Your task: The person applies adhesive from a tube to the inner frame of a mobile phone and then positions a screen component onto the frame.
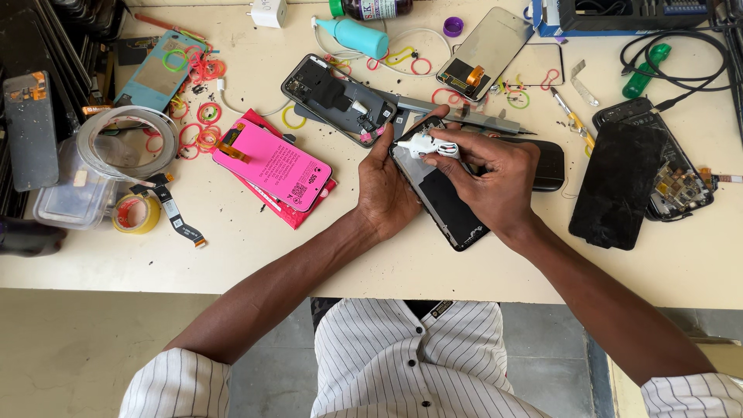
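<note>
The left hand [385,188] is closed around the edge of a dark phone [443,197], holding it tilted just above the table [232,248]. The right hand [489,176] lies over the phone's top, fingers pinched on a small white wad [427,145] pressed against it. Just left lies a pink panel [272,165]; behind, an opened phone frame [338,99]. To the right rests a black screen [617,186]. Rubber bands [203,116] are scattered near a tape roll [136,213].
</note>
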